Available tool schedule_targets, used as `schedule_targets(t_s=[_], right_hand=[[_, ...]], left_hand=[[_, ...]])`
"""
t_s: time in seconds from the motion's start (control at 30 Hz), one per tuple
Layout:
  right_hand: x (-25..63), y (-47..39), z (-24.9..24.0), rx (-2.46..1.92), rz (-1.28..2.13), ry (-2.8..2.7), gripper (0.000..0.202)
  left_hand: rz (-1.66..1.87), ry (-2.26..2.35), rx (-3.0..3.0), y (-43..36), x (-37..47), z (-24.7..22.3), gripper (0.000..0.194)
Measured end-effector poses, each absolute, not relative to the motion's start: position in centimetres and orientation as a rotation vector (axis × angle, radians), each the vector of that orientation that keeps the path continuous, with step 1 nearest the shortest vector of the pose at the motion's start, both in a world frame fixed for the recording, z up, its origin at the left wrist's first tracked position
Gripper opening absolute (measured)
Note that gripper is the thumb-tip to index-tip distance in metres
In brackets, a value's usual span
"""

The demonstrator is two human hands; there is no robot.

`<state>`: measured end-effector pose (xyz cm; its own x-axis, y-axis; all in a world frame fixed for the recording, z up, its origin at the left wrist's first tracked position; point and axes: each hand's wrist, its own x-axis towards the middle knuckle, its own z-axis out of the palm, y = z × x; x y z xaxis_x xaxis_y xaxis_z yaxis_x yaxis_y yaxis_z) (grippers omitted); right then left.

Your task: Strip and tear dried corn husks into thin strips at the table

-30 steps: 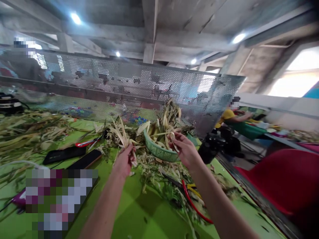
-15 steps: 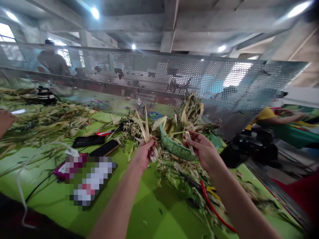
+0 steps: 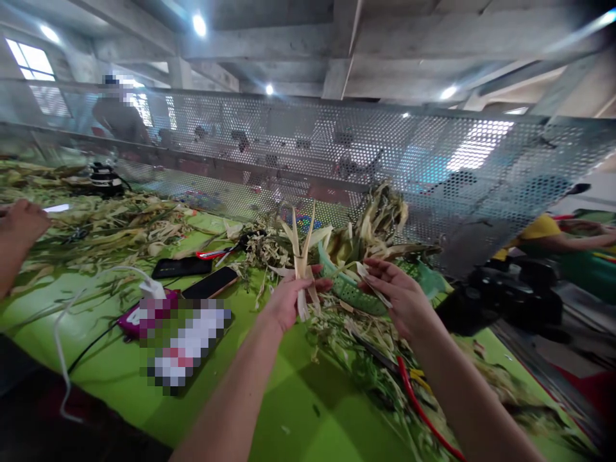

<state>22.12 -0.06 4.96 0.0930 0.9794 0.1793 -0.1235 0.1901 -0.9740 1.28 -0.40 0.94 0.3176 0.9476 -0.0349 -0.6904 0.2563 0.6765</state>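
My left hand pinches a bundle of pale dried husk strips, whose pointed ends stand up above the fingers. To the right, my right hand holds a small pale husk piece between thumb and fingers. Behind and between the hands lies a green perforated basket with husks in it. A taller heap of dried husks rises behind the basket. Green and dry scraps lie below my right hand, around red-handled cutters.
On the green table at left are two phones, a purple device with a white cable, and a husk pile. Another person's hand is at far left. A perforated metal panel stands behind.
The view has shifted, so the scene sits further right. The strips in my left hand are turned and spread into a fork, and its fingers have opened somewhat. The other person's hand shows more.
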Motion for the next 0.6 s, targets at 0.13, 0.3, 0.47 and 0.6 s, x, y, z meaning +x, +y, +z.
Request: schedule_targets(t_s=[0.13, 0.3, 0.47, 0.6], right_hand=[[22.33, 0.06, 4.78, -1.014, 1.061, -1.144, 0.044], [22.49, 0.14, 4.65, -1.03, 1.061, -1.16, 0.044], [22.32, -0.1, 5.07, -1.048, 1.058, -1.165, 0.046], [22.31, -0.29, 5.46, -1.047, 1.057, -1.15, 0.048]], left_hand=[[1.141, 0.417, 0.615, -0.57, 1.19, 1.26, 0.032], [1.1, 0.327, 0.575, -0.64, 1.04, 1.34, 0.036], [1.08, 0.369, 0.619, -0.52, 0.93, 1.04, 0.041], [1.118, 0.41, 0.735, -0.36, 1.12, 0.66, 0.041]])
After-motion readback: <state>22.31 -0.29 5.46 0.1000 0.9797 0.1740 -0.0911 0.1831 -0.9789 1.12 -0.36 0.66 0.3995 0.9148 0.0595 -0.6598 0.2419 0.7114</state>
